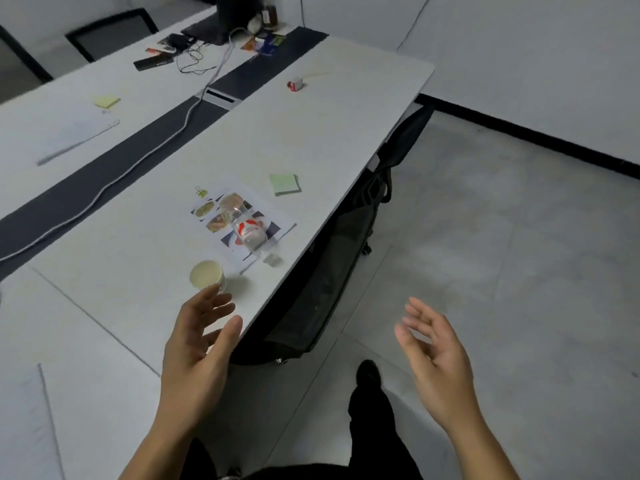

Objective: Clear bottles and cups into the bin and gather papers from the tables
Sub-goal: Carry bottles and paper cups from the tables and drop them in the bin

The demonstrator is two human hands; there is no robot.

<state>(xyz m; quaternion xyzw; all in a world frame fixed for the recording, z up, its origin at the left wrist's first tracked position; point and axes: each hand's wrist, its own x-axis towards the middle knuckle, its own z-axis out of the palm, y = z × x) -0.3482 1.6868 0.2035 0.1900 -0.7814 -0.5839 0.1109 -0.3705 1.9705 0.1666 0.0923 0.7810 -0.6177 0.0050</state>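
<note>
A paper cup (pixel 207 274) stands upright near the front edge of the white table (pixel 145 237). Just beyond it a clear plastic bottle (pixel 246 227) with a red and white label lies on its side on a printed sheet of paper (pixel 214 211). A green pad of sticky notes (pixel 284 183) lies further right. My left hand (pixel 197 344) hovers open over the table edge, its fingertips just short of the cup. My right hand (pixel 434 355) is open beyond the table, above the floor, and holds nothing.
A black mesh chair (pixel 332 271) is tucked under the table's right edge. A white cable (pixel 138 164) runs along the dark centre strip. A yellow sticky pad (pixel 107 101), a small red and white object (pixel 296 85) and clutter with a laptop (pixel 214 32) lie farther back.
</note>
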